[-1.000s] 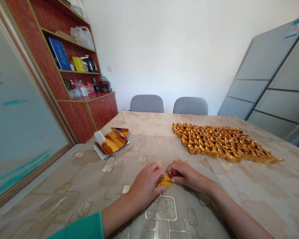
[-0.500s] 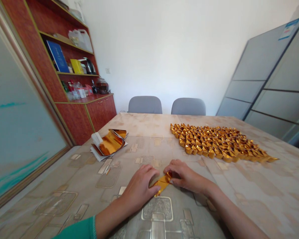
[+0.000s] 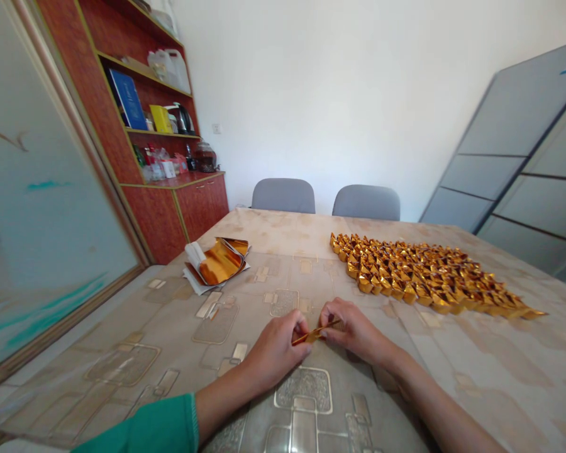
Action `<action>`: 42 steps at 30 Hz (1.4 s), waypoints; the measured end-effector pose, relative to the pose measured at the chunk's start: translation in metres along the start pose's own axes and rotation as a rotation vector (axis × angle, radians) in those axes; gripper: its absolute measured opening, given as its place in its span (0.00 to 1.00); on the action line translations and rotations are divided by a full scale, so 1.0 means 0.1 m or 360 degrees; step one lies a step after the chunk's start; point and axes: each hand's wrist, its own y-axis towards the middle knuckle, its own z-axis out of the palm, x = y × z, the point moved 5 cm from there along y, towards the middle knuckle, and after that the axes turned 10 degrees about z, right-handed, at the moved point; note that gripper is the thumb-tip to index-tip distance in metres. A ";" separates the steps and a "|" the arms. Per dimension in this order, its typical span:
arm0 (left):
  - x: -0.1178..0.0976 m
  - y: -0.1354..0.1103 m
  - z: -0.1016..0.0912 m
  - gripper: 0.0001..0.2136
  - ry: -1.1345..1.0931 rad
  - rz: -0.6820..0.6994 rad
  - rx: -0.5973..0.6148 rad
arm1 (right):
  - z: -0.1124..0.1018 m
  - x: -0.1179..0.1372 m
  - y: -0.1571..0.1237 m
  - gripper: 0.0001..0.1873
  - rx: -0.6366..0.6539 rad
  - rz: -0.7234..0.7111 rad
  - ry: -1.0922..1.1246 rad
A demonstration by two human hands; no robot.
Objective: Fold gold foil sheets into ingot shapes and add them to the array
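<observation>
Head view: a patterned tablecloth (image 3: 304, 390) under two bare hands.
Left hand (image 3: 277, 340): pinching one end of a gold foil piece (image 3: 315, 334).
Right hand (image 3: 351, 327): pinching its other end.
Foil piece: stretched between the hands; contact with the cloth, cannot tell.
Foil sheets (image 3: 221, 261): loosely stacked, farther off, left.
Folded gold pieces (image 3: 419, 270): packed in rows, right.
Gray chairs (image 3: 283, 195): two, beyond the table's far edge.

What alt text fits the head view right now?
The left hand and right hand pinch a piece of gold paper over a patterned tablecloth. Farther back, gold sheets lie to the left, rows of folded gold shapes to the right. Two gray chairs stand beyond.
</observation>
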 end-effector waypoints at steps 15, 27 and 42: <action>-0.01 0.11 -0.16 0.09 -0.0342 0.0000 -0.0213 | -0.22 -0.26 0.06 0.14 -0.0220 0.0223 0.0877; 0.18 0.21 -0.09 0.18 -0.1723 -0.0480 -0.0877 | 0.25 0.26 0.18 0.19 -0.0097 0.0477 0.1326; 0.16 0.20 -0.16 0.11 -0.1668 -0.0456 -0.0888 | 0.11 0.07 0.18 0.17 -0.0380 0.0444 0.1068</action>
